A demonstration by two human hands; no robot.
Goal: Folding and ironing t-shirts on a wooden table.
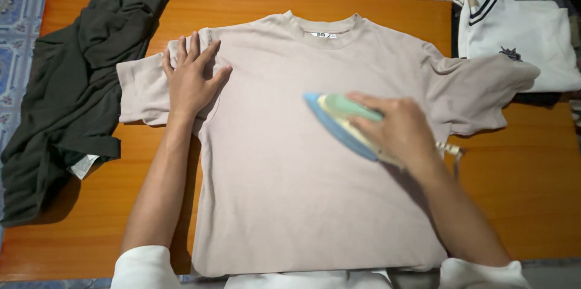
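Bare counter (532, 204) lies open along the near right edge and at the near left corner. The dark green garment (66, 95) blocks the left edge; the folded white garment (520, 35) fills the far right corner.

T-shirt (290, 204) lies flat on the table (532, 204), under both hands. Left hand (190, 80) presses its sleeve; right hand (396, 128) grips the iron (339, 121) on the chest. Crumpled garment (66, 95) left of the left hand; folded shirt (520, 38) behind and right of the right hand.
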